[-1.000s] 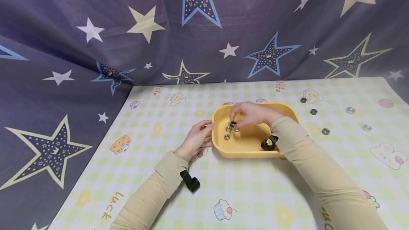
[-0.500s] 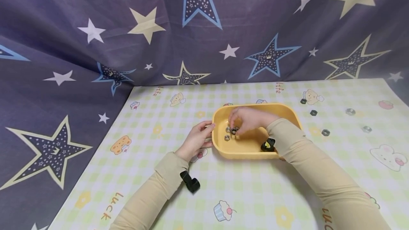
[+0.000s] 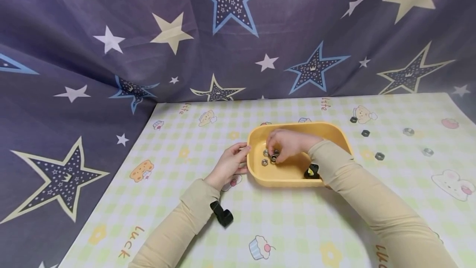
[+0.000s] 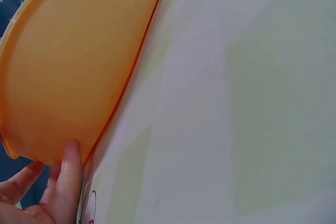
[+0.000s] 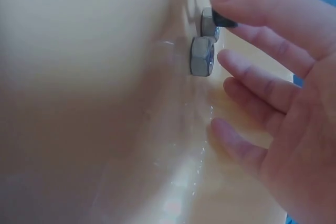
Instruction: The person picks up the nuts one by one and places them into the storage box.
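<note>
My right hand (image 3: 287,144) is inside the yellow tray (image 3: 256,173), pinching a black hex nut (image 5: 224,20) between fingertips and thumb, low over the tray's left end. Silver hex nuts (image 5: 202,56) lie close to those fingertips, one of them (image 3: 265,162) nearer the front wall. The right hand partly covers the group in the head view. My left hand (image 3: 232,162) touches the tray's left end from outside, its fingers (image 4: 71,169) fairly straight against the yellow wall.
On the checked tablecloth (image 3: 293,218), right of the tray, lie black nuts (image 3: 379,156) and silver nuts (image 3: 408,131). Each wrist wears a black strap mount (image 3: 222,214). A dark star-patterned curtain (image 3: 238,53) hangs behind the table.
My right hand has lowered the black nut and brought it slightly toward the tray's front, beside the silver nuts. The left hand stays at the tray's left end.
</note>
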